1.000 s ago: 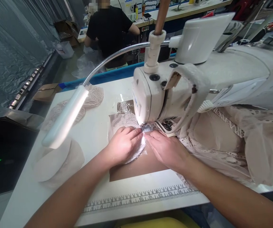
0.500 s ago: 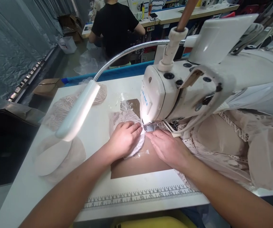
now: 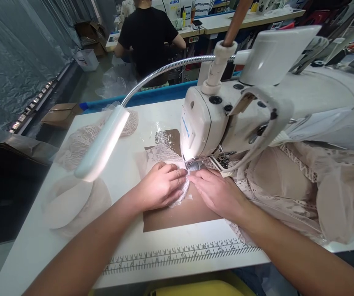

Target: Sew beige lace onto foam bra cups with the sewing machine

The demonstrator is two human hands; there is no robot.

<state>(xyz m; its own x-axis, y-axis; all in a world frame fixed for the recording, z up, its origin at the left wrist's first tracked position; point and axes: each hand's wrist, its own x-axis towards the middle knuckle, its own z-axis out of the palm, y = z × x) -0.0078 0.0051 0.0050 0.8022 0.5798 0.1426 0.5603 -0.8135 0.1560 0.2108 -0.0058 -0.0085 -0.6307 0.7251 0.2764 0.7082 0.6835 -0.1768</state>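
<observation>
Beneath the sewing machine head (image 3: 200,123) lies a pale lace piece (image 3: 160,154) with a curved edge, on a brown sheet (image 3: 177,220). My left hand (image 3: 164,185) is closed over the lace, fingers together and tips beside the presser foot (image 3: 189,165). Part of the lace is hidden under that hand. My right hand (image 3: 216,189) rests on the brown sheet to the right of the foot, fingers stretched out. Its fingertips touch the lace's curved edge. The needle point is too small to make out.
A lit lamp (image 3: 102,142) on a bendable metal neck hangs at left. Lace cups (image 3: 81,144) and a sheer, pale cup (image 3: 78,203) lie under it. Joined lace garments (image 3: 284,176) pile up at right. A printed ruler (image 3: 183,255) runs along the front. A person (image 3: 149,39) sits beyond.
The lace has turned and shifted slightly under the foot, its far part now reaching further left. My left hand moved with it, a little lower. The view has shifted slightly.
</observation>
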